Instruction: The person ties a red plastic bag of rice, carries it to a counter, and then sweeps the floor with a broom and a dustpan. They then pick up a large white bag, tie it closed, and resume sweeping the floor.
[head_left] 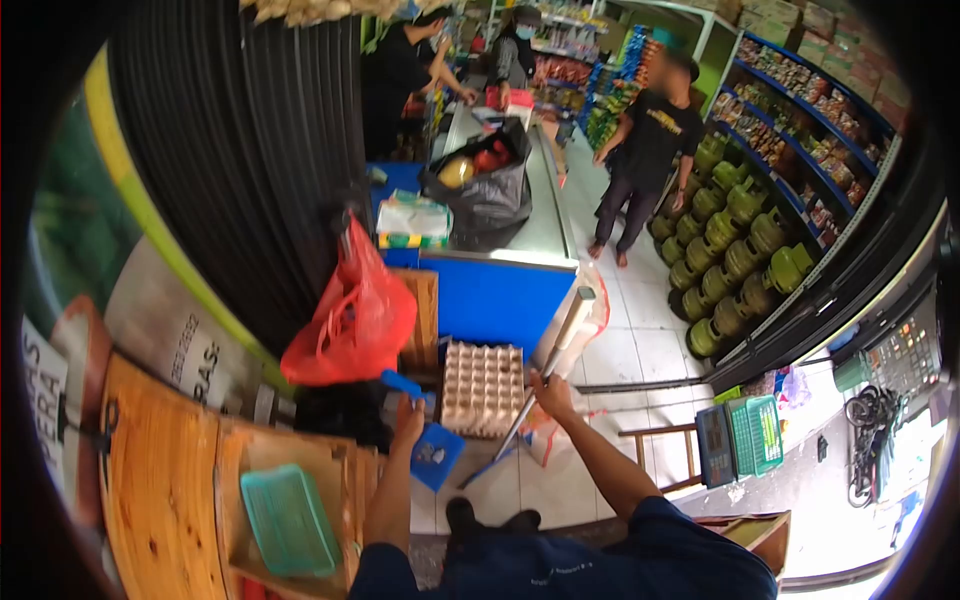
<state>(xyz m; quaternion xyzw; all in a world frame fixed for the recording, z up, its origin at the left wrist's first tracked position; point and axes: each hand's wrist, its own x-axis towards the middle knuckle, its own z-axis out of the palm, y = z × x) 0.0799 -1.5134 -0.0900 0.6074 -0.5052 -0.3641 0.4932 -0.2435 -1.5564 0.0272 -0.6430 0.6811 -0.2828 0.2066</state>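
Note:
My left hand (pixel 409 420) is closed around the handle of a blue dustpan (pixel 437 440), tilted low near the floor with small pale debris in its pan. In my right hand (pixel 551 396) is a broom (pixel 571 327) with a pale grey grip and metal stick, slanting down to the left. Its narrow blue head (pixel 486 468) is at the tiles, just right of the dustpan. Stacked egg trays (pixel 482 388) stand between my hands, and a red plastic bag (pixel 355 312) hangs beyond my left hand.
A blue-fronted counter (pixel 505 305) carries a black bag (pixel 490 200). One person (pixel 650 140) stands in the aisle beside green gas cylinders (pixel 735 240); two others are at the back. Left is a wooden box (pixel 235 470) with a green basket (pixel 290 520); right, a scale (pixel 715 445).

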